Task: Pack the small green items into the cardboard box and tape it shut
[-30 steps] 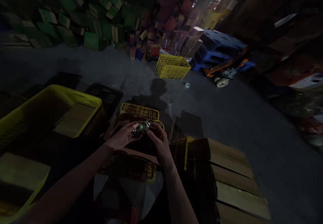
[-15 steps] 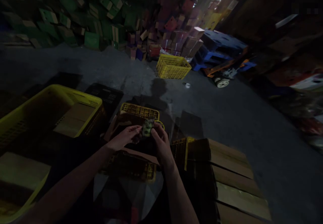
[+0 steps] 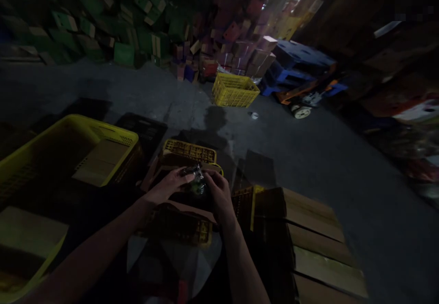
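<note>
A small shiny clear plastic packet (image 3: pixel 198 178) with something green in it is between my two hands. My left hand (image 3: pixel 173 184) grips its upper left edge between thumb and fingers. My right hand (image 3: pixel 218 193) pinches the packet's right side; its fingertips are partly hidden. Both hands are over an open cardboard box (image 3: pixel 194 210), dark inside, which rests on a yellow plastic crate (image 3: pixel 190 149). What the packet holds is too dim to name.
To the left stands a large yellow crate (image 3: pixel 132 136) with cardboard boxes inside. Stacked cartons (image 3: pixel 312 235) are at my right. Farther off are another yellow crate (image 3: pixel 236 91), blue pallets (image 3: pixel 298 57), an orange pallet jack (image 3: pixel 302 93) and heaped green boxes (image 3: pixel 124 53).
The packet has turned in my hands, showing a clear, glinting side where green printing or contents faced up. My left fingers have shifted up and over its edge.
</note>
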{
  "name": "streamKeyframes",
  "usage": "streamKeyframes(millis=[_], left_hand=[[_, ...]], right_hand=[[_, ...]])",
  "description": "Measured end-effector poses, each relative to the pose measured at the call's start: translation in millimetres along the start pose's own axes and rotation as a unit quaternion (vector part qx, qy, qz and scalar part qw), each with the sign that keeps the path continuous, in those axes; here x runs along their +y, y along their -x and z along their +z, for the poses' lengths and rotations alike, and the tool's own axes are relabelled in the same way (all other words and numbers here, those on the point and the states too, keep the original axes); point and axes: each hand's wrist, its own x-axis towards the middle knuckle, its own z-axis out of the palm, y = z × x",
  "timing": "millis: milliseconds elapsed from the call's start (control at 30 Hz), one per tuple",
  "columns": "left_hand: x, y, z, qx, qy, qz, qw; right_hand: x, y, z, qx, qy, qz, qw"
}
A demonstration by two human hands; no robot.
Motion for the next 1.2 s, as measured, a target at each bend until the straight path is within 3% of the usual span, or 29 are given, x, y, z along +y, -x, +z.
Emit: streamKeyframes(millis=[167, 300, 567, 833, 1200], left_hand=[[0, -6, -3, 0.072, 0.028, 0.038, 0.996], [3, -10, -6, 0.105, 0.043, 0.062, 0.992], [1, -11, -8, 0.103, 0.044, 0.053, 0.992], [-3, -15, -12, 0.131, 0.032, 0.042, 0.99], [-6, -16, -14, 0.123, 0.057, 0.019, 0.991]], right_hand=[[-3, 2, 3, 0.015, -0.012, -0.011, 1.0], [-5, 5, 4, -0.017, -0.009, 0.004, 1.0], [4, 4, 2, -0.003, -0.055, 0.016, 0.998], [4, 2, 3, 0.017, -0.023, -0.008, 1.0], [5, 1, -1, -0.002, 0.004, -0.029, 1.0]])
